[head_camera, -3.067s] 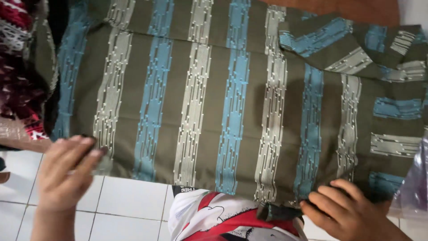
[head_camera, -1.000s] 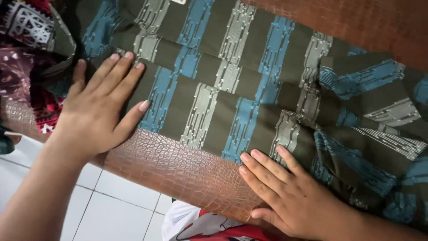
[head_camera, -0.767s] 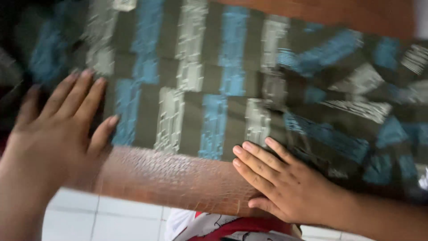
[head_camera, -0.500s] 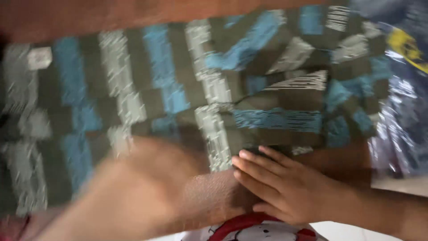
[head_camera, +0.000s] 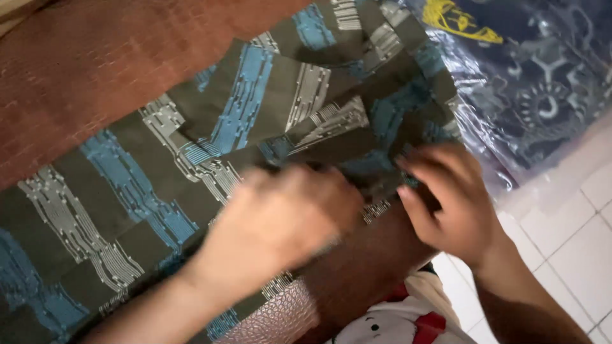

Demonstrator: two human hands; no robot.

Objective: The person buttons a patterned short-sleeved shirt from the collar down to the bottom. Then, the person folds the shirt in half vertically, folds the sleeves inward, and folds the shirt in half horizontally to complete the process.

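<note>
- The striped garment [head_camera: 191,165], olive with blue and pale grey bands, is lying across the brown textured surface [head_camera: 95,70], with its folded end bunched toward the clear plastic bag.
- The left hand [head_camera: 280,216] is pressing down on the garment's near edge, fingers curled over the cloth; blur is hiding whether it is pinching.
- The right hand [head_camera: 452,204], just beside it on the garment's bag-side end, is gripping a fold, fingertips tucked in.
- Working well here seems to call for keeping the layers flat and edges lined up while folding.
- The clear plastic bag [head_camera: 542,83] holding dark patterned cloth is lying just beyond the garment; white floor tiles [head_camera: 574,236] are showing below it.
</note>
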